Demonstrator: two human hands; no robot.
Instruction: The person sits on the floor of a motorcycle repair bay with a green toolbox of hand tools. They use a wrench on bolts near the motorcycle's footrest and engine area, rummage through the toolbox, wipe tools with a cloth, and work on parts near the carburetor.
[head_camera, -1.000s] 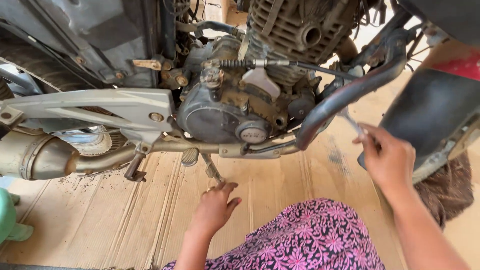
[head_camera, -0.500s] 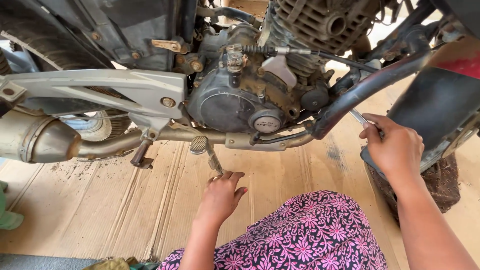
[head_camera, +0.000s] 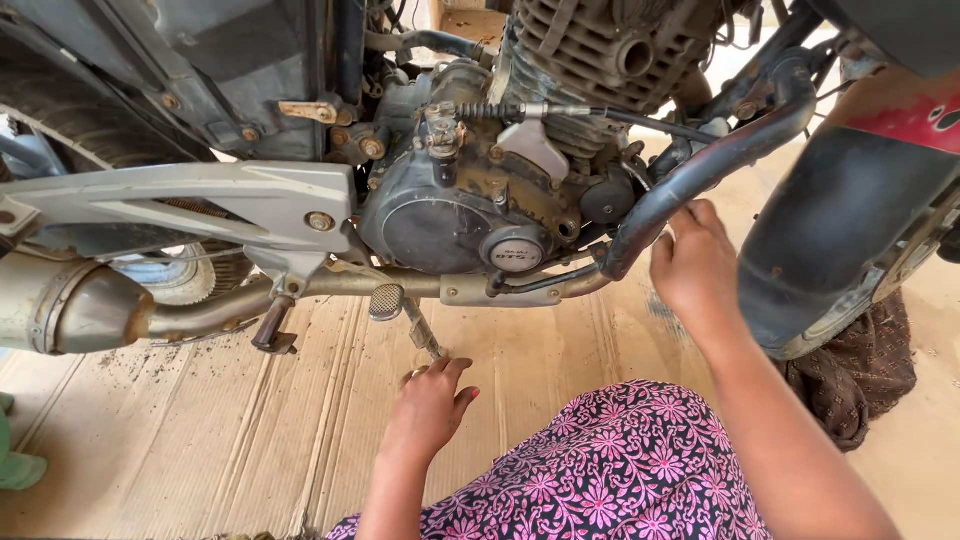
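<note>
Left hand (head_camera: 430, 400) pinches the stand (head_camera: 425, 335) base; right hand (head_camera: 695, 265), loosely curled and empty as far as shows, nears the exhaust pipe (head_camera: 700, 170) above. Steady grip first.

Flattened cardboard (head_camera: 230, 430) covers the ground, with a brown cloth (head_camera: 860, 370) on it.

Cardboard floor under me, in daylight.
I kneel on flattened cardboard (head_camera: 200, 440), ribbed and dusty, with dark grit by the exhaust (head_camera: 70, 310). A brown cloth (head_camera: 860, 375) lies at my right, pale sandy ground (head_camera: 925, 450) beyond it.
</note>
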